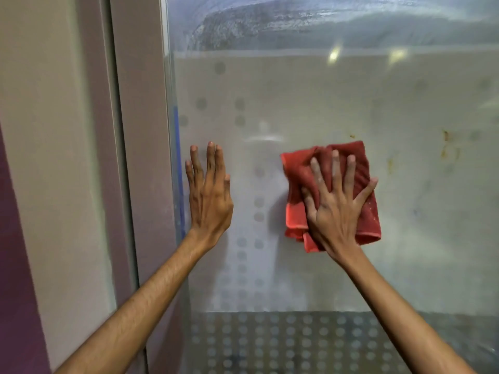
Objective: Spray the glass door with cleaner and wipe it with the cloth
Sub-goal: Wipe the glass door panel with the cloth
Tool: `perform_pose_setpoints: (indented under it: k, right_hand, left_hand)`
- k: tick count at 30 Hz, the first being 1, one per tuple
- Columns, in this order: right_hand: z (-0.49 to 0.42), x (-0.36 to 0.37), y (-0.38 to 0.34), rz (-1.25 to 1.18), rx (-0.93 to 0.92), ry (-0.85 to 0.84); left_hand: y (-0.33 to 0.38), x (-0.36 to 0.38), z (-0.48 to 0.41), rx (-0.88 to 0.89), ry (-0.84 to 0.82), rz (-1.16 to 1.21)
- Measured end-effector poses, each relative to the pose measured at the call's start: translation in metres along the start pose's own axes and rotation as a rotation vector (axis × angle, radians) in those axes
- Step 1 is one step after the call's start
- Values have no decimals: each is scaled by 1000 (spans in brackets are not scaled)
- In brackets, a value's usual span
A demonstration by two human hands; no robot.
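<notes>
Head-camera view: a person presses both bare hands against a frosted glass door (324, 103), its milky middle band dotted with small round clear spots and bordered below by a darker strip of regular pale dots. Soapy, streaked smears arc across the clear glass near the top, and a few rusty yellow stains mark the pane to the right. The right hand (334, 209) lies flat with fingers spread wide, its grip released rather than clenched, pinning a red terry cloth (302, 171) against the glass; the cloth is bunched and folded into a rough rectangle, its nubby pile and hemmed lower edge showing around the hand. The left hand (209, 195) rests open and empty on the pane near the door's left edge, fingers straight and close together, just beside a blue strip (178, 168) running down the glass edge and the smooth pale door frame (140, 130).
</notes>
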State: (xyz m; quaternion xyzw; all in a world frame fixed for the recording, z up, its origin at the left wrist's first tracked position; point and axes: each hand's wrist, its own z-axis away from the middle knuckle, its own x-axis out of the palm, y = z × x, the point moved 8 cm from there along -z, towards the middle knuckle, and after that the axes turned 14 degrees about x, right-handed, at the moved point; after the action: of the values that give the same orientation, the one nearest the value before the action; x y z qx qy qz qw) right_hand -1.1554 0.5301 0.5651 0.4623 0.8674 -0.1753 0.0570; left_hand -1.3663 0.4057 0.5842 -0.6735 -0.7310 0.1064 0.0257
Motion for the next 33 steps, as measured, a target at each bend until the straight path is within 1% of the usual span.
perform_pose_setpoints:
  k: [4,5,7,9,13,15,17,19,21,24,26,27,29,31,33]
  right_hand:
    - [-74,-24,-7,-63,192,17]
    - [-92,-29,-13,-74,210,21]
    - [-116,-36,-26,-85,189,36]
    - [-116,-35,-35,-66,91,54]
    - [-50,-18,-20,22,-261,48]
    - [-11,-11,3,48,-351,36]
    - [6,-8,22,69,-378,32]
    - [-10,-11,31,65,-323,39]
    - [-43,-20,29,16,-175,39]
    - [-84,-31,4,-88,40,36]
    - [-95,-31,-24,-133,76,27]
    - [-93,-30,-39,-137,41,31]
    - [-76,-25,-61,-123,-96,42]
    - [-45,-19,-66,-110,-241,50]
    - [-11,-11,-59,-108,-322,44]
  left_hand:
    - [23,1,-18,87,-14,13]
    - [28,3,-25,93,-12,12]
    - [33,8,-36,73,-5,2]
    - [33,14,-41,30,-1,-10]
    - [34,21,-34,-23,26,-7]
    - [35,21,-27,-30,32,-3]
    - [35,21,-22,-28,11,0]
    - [33,20,-19,-20,-4,-12]
    - [33,19,-19,-15,0,-13]
    - [34,19,-19,-27,3,-7]
    - [34,19,-17,-32,-2,-1]
    - [34,18,-16,-30,-3,-1]
    - [30,17,-14,-22,-3,-11]
    - [22,14,-9,-28,-5,-33]
    - [8,8,-1,-45,-12,-70]
